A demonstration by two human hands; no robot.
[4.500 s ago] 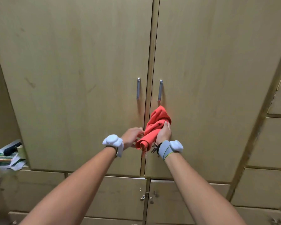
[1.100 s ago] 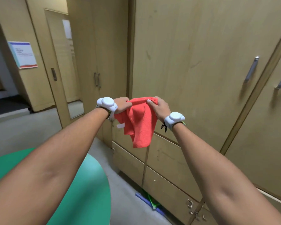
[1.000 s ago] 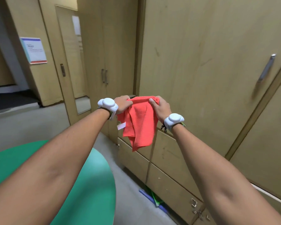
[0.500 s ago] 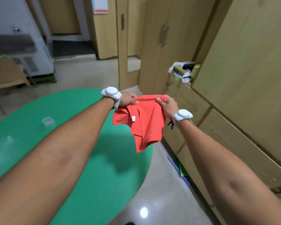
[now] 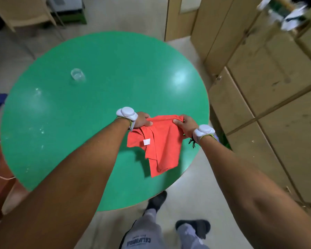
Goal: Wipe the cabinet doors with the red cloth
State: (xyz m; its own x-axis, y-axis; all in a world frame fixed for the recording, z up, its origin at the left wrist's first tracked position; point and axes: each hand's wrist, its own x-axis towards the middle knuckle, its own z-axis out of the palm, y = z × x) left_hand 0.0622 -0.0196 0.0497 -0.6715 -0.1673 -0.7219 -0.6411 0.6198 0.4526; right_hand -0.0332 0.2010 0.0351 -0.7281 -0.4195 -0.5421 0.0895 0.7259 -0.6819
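Note:
The red cloth (image 5: 162,142) hangs spread between both hands above the right part of a round green table (image 5: 101,97). My left hand (image 5: 142,120) pinches its upper left corner and my right hand (image 5: 184,124) pinches its upper right corner. A small white tag shows on the cloth's left fold. The light wooden cabinet doors (image 5: 269,74) and drawers stand to my right, apart from the cloth.
A clear glass (image 5: 77,75) stands on the table's far left. A chair (image 5: 23,13) sits beyond the table. Papers and clutter (image 5: 284,9) lie on a cabinet ledge at top right. My legs and dark slippers (image 5: 192,225) are on the tiled floor below.
My view has swung left and down from the cabinet doors to the green table. Both hands still hold the cloth stretched by its top edge, now above the table.

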